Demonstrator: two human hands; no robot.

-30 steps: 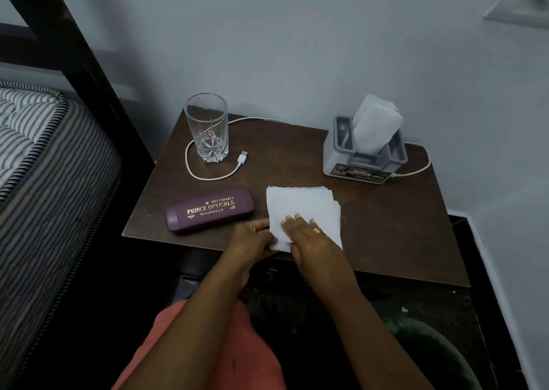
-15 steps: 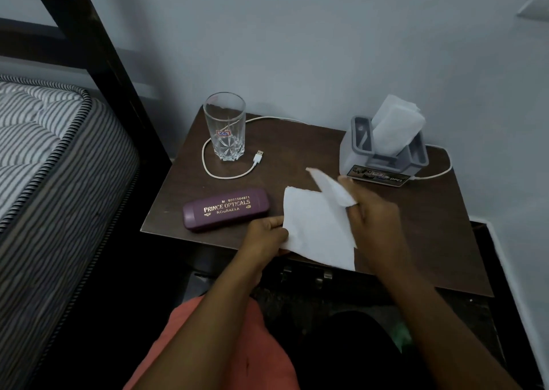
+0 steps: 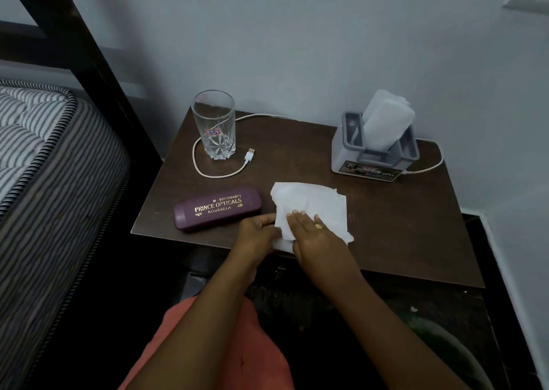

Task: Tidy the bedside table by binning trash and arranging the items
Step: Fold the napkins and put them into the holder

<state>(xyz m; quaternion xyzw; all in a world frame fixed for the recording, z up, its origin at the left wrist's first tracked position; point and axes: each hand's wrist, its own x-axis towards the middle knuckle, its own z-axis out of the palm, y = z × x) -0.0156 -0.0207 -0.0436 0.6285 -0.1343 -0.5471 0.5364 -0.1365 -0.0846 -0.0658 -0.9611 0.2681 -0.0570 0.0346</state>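
Observation:
A white tissue (image 3: 315,199) lies folded near the front edge of the dark wooden bedside table (image 3: 401,226). My left hand (image 3: 258,229) pinches the tissue's left edge. My right hand (image 3: 315,236) lies flat on top of it with its fingers stretched out, pressing the fold down. Left of the tissue lies a purple spectacle case (image 3: 217,208) with gold lettering. An empty glass (image 3: 214,125) stands at the back left, inside the loop of a white USB cable (image 3: 208,173). A grey holder (image 3: 344,154) with a white pack (image 3: 386,122) stands at the back right.
A striped mattress (image 3: 44,157) and a dark bed post (image 3: 89,56) close off the left side. The wall runs right behind the table. Below the table's front right shows a dim green round bin (image 3: 445,345). My orange-clad knee (image 3: 225,345) is under my arms.
Half a second ago my right hand held a tissue corner up over the sheet; it has brought it down and now presses flat. My left hand has stayed at the left edge.

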